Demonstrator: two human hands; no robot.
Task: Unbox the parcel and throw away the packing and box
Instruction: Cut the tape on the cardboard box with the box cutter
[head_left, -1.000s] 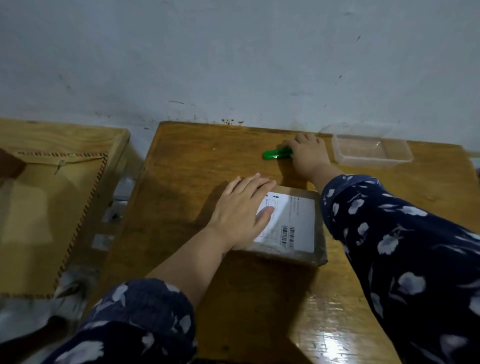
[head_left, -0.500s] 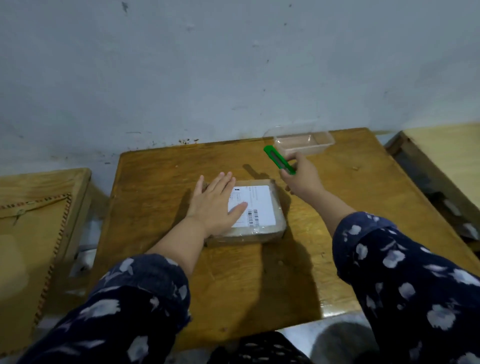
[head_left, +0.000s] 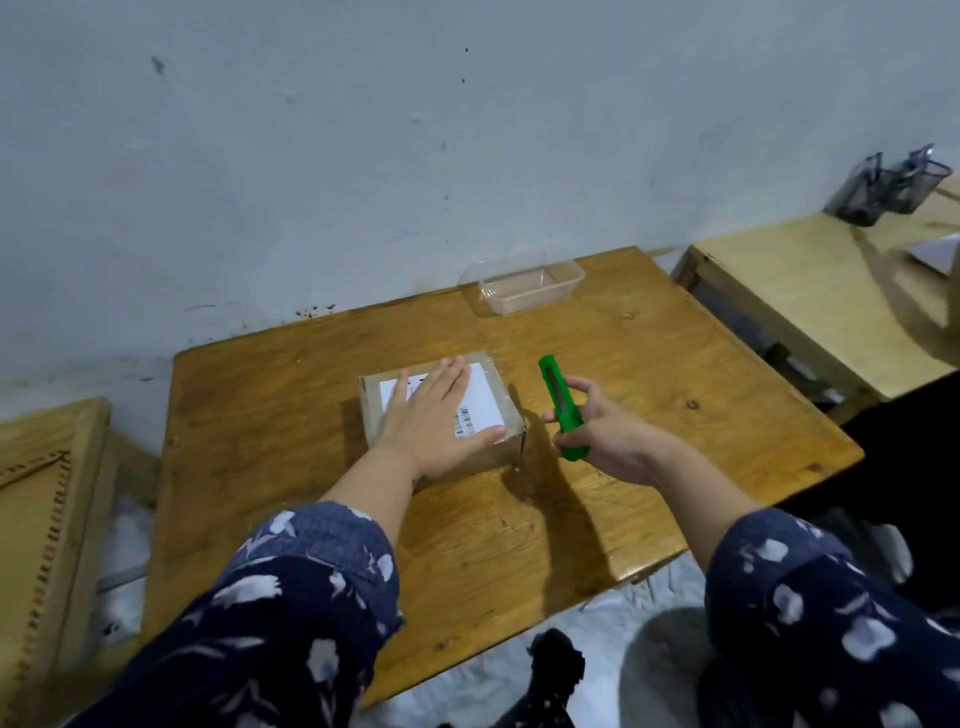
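A small brown cardboard parcel (head_left: 498, 410) with a white shipping label lies in the middle of the wooden table (head_left: 675, 415). My left hand (head_left: 436, 421) lies flat on top of it, fingers straight, thumb along the near edge. Just right of the parcel, my right hand (head_left: 602, 436) grips a green utility knife (head_left: 563, 410) held above the table, its tip pointing away from me. No blade is visible from here.
A clear plastic container (head_left: 524, 283) sits at the table's far edge by the wall. A second wooden table (head_left: 810, 291) stands to the right with dark pen holders (head_left: 888, 189). A wooden piece (head_left: 47, 499) lies to the left.
My right hand picked the green knife up from the far side of the table and brought it back beside the parcel. My left hand stayed flat on the parcel. The view swung to the right.
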